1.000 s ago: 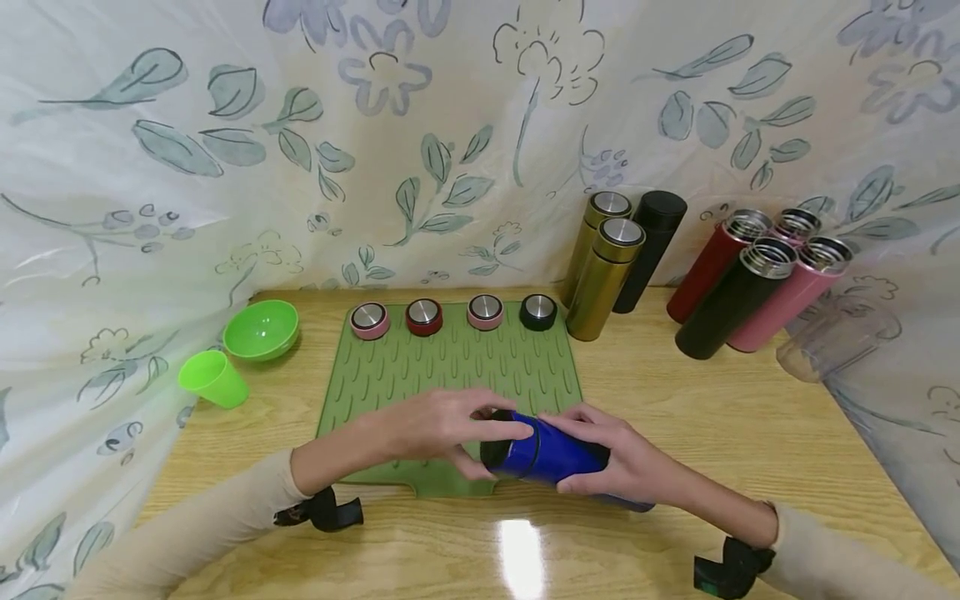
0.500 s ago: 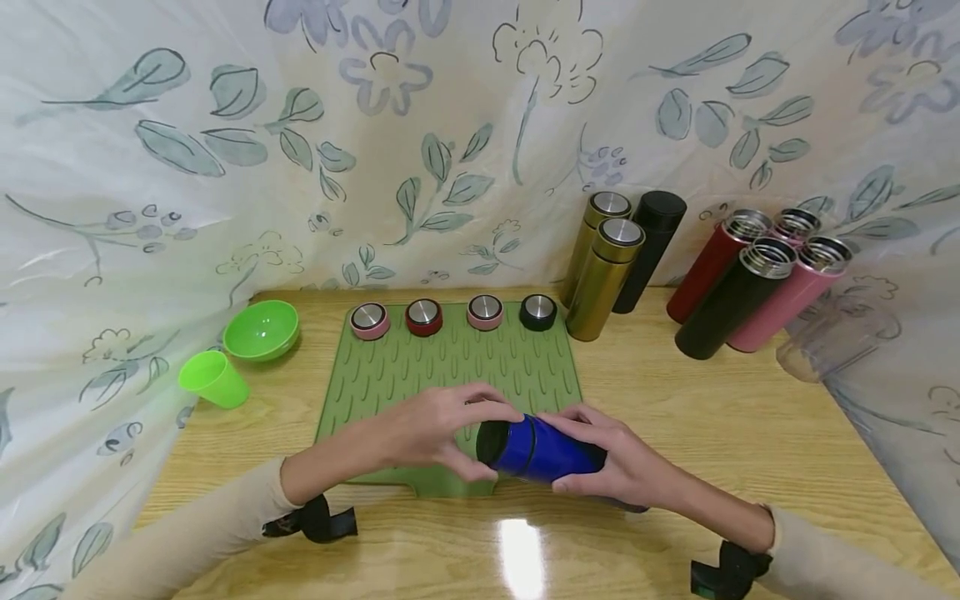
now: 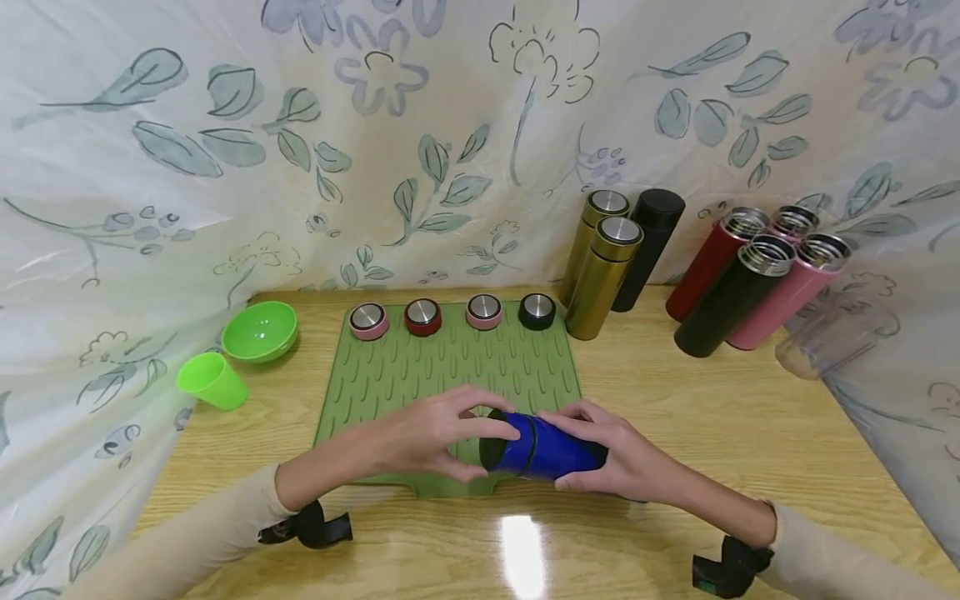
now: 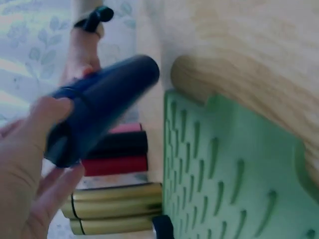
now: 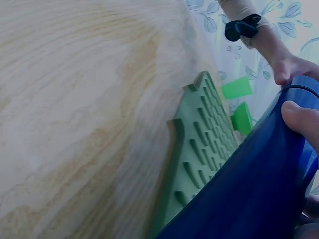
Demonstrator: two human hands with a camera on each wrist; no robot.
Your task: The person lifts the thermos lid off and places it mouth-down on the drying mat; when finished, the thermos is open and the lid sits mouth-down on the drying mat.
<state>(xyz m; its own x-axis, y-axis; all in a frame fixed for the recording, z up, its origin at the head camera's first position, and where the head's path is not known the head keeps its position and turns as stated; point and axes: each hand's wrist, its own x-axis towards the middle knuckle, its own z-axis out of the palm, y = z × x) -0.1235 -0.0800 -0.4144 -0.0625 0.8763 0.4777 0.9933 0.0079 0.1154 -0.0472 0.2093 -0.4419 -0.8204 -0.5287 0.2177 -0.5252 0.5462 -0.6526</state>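
A blue thermos (image 3: pixel 566 452) is held tilted above the front edge of the green mat, its lid toward the left. My right hand (image 3: pixel 626 454) grips its body, thumb and fingers on opposite sides. The left hand (image 3: pixel 423 431) has its fingers and thumb curved round the lid (image 3: pixel 516 446), which sits on the body with a dark seam between them. In the left wrist view, the thumb lies near the seam and the fingertips are at the far side of the lid (image 4: pixel 64 142). The right wrist view shows the long blue body (image 5: pixel 254 189) close up.
Pink, red and black lids line the back of the green mat (image 3: pixel 450 375). Behind it stand gold thermoses (image 3: pixel 600 287) and a black one (image 3: pixel 651 250). Several lidless thermoses (image 3: pixel 731 296) and a clear pitcher (image 3: pixel 832 333) are at right; a green bowl (image 3: pixel 260 332) and cup (image 3: pixel 213 381) at left.
My left fingers have loosened and shifted round the lid, and the left wrist has drawn slightly left. The right hand keeps its grip on the thermos, nearly in place.
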